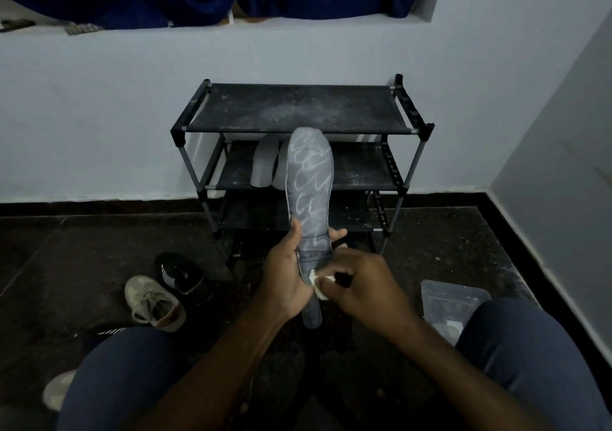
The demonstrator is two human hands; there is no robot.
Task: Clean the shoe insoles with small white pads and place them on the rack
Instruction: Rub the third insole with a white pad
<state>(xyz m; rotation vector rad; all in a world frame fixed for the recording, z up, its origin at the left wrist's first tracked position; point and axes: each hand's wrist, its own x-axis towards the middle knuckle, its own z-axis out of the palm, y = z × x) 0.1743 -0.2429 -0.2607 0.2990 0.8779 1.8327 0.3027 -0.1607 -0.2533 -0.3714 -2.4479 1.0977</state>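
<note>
A long grey insole (310,179) scribbled with white marks stands upright in front of me. My left hand (288,275) grips its lower half, thumb on the left edge and fingers behind. My right hand (357,285) pinches a small white pad (319,283) against the insole near its heel. Two pale insoles (265,162) lean on the middle shelf of the black rack (298,109) behind it, partly hidden by the held insole.
A beige sneaker (154,303) and a black shoe (180,271) lie on the dark floor at the left; another pale shoe (58,392) shows by my left knee. A clear plastic bag (450,301) lies at the right. My knees frame the bottom.
</note>
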